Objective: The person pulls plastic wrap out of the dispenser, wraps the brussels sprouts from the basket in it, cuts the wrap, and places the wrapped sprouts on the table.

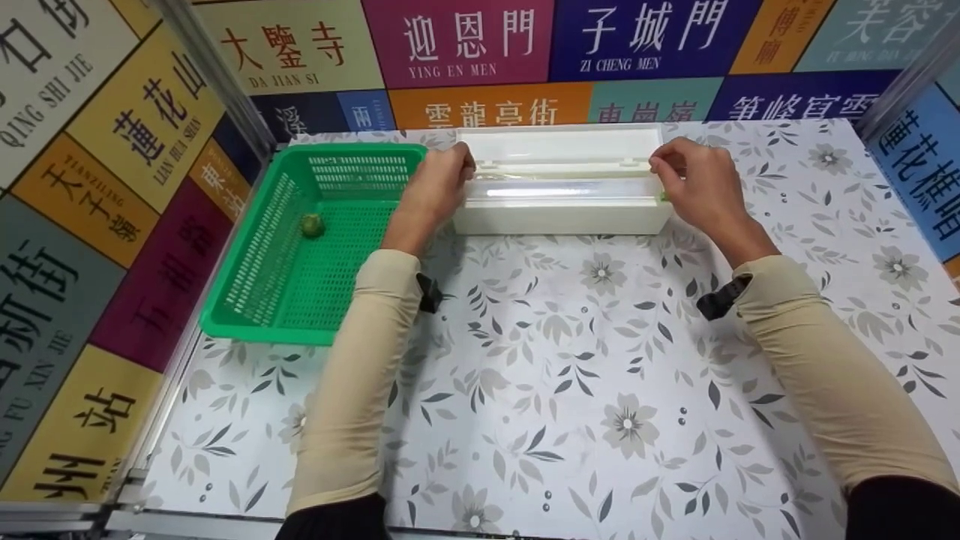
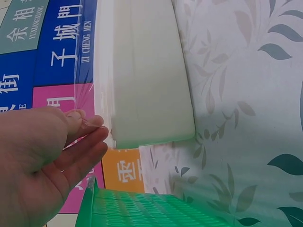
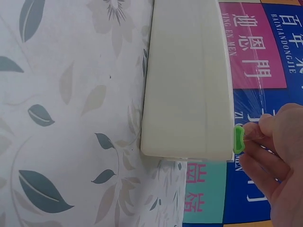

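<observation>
Head, white box [image 1: 562,219]: on the worktop [image 1: 525,420] between the two hands; its lid [image 1: 559,145] is already open, beyond them.
Head, clear film [image 1: 559,189]: lies along the box's opening, left hand [image 1: 444,176] at one end, right hand [image 1: 701,180] at the other.
Head, green basket [image 1: 262,331]: just left of the left hand, a small round green item [image 1: 312,224] inside, apparently unwrapped.
Left wrist, left hand: thumb and fingertips pinched together on the film, beside the box's end.
Left wrist, film: creased and lifted from the fingers along the box, so getting hold of it looks done.
Right wrist, right hand: thumb and finger pinched on the film's other end, next to a green slider [image 3: 239,139].
Right wrist, stage: no separate piece shows; drawing out and cutting seem left.
</observation>
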`<state>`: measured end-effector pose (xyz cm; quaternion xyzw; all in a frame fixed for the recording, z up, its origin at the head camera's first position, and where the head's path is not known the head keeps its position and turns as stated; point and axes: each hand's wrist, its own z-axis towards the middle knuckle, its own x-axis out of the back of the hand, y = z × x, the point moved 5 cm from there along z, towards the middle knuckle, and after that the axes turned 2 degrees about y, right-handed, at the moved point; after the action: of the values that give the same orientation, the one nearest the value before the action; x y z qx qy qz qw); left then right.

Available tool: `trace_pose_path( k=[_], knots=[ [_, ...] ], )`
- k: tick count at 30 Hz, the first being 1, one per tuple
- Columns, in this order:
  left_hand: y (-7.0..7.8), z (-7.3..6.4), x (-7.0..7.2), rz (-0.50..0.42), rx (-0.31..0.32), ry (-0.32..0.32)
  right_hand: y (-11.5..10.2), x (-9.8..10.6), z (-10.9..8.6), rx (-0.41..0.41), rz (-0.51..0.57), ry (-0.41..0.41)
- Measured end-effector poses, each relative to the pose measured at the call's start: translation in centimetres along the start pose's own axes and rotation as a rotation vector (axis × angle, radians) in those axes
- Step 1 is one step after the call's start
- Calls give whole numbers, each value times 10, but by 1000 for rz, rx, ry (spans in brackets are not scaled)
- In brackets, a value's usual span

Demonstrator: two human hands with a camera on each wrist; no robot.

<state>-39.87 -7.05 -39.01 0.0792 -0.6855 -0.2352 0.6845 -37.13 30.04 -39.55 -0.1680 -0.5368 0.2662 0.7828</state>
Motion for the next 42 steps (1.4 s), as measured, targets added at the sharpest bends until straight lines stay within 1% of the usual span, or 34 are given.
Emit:
trace_pose_path(
  k=[6,12,19,25,32,34,39,42],
  knots=[
    [1,0,2,-8,-19,41,-2,2,2,1,2,22],
    [4,0,7,-7,-25,76,-5,4,5,-3,2,32],
    [5,0,13,-14,-11,73,-7,9,6,-21,0,31],
    [7,-3,17,-5,-9,68,-7,11,8,-43,3,22],
    [8,-6,23,-19,4,51,-11,16,7,-44,16,41],
    [9,-6,24,-22,-8,59,-12,17,7,-46,15,44],
    [10,-7,26,-37,-86,112,-16,21,6,-12,25,72],
    [10,-8,28,-59,-117,133,-18,23,5,-6,31,78]
  ],
)
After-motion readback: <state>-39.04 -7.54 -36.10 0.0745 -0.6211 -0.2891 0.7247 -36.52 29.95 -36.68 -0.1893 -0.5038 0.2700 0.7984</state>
